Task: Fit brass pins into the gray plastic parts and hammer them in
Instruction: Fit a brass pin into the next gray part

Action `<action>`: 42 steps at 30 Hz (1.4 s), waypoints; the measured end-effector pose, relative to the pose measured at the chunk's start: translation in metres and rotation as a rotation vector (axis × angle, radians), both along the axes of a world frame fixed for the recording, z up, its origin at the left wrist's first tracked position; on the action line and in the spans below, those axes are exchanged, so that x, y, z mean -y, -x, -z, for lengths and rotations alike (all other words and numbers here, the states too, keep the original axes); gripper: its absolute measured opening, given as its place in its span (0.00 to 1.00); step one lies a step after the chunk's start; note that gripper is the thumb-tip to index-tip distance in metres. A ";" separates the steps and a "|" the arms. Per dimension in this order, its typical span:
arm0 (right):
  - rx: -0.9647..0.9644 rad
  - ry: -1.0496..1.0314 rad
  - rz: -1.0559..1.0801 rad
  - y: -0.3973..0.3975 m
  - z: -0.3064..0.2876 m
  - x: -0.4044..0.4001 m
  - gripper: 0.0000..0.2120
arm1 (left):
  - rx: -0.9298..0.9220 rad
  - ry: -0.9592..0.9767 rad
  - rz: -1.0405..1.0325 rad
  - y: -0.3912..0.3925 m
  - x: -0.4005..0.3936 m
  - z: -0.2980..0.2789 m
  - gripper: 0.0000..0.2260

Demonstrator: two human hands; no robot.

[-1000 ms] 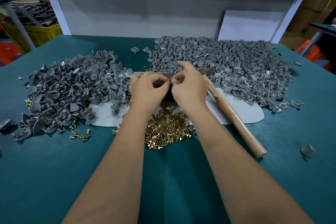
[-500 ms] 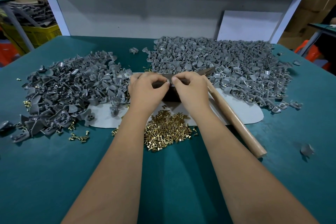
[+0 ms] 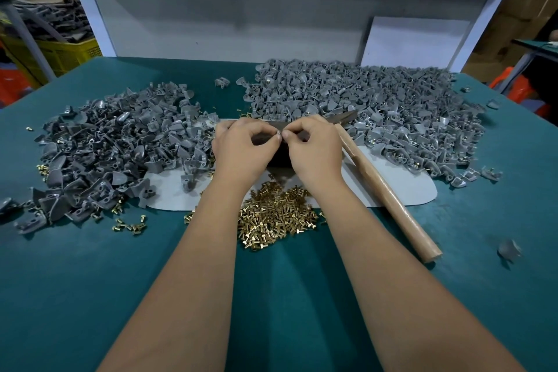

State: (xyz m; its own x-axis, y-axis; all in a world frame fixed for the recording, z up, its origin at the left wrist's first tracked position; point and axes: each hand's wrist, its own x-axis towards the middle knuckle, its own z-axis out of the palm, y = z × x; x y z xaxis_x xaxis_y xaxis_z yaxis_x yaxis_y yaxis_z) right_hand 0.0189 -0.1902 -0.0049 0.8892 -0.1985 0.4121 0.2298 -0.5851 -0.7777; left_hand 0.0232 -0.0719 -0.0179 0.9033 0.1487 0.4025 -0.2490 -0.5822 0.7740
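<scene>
Both hands meet at the middle of the green worktop (image 3: pixel 90 296), fingertips pinched together. The left hand (image 3: pixel 241 148) and the right hand (image 3: pixel 314 151) nip something tiny between them, too small to make out, right over a dark block (image 3: pixel 279 157). The heap of brass pins (image 3: pixel 274 217) lies just below the wrists. One pile of gray parts (image 3: pixel 120 142) sits to the left, a bigger one (image 3: pixel 362 106) to the right. The hammer (image 3: pixel 383 190) rests beside the right hand, handle on the pale mat (image 3: pixel 407 187).

Both hands (image 3: pixel 279 148) pinching together
</scene>
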 end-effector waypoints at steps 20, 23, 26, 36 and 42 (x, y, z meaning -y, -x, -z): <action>-0.060 -0.076 0.008 -0.003 0.002 -0.001 0.08 | -0.034 0.022 0.052 0.002 -0.001 0.001 0.06; -0.009 -0.092 -0.016 -0.001 0.008 0.001 0.05 | -0.037 0.022 0.053 0.002 -0.001 0.001 0.04; 0.007 -0.146 -0.019 -0.001 0.013 0.003 0.05 | -0.042 0.032 0.062 0.002 -0.001 0.001 0.03; -0.037 -0.279 -0.038 -0.001 0.008 0.007 0.08 | -0.054 0.035 0.039 0.004 0.001 -0.002 0.03; -0.108 -0.223 -0.148 0.001 0.004 0.008 0.15 | -0.027 0.024 0.007 0.002 0.001 -0.001 0.02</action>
State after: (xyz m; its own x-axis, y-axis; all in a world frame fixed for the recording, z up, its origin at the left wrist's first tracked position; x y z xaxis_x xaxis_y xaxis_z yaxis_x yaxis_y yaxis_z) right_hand 0.0175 -0.1978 -0.0090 0.9517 -0.1386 0.2741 0.2088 -0.3630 -0.9081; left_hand 0.0211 -0.0726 -0.0169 0.9149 0.1515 0.3742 -0.2318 -0.5617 0.7942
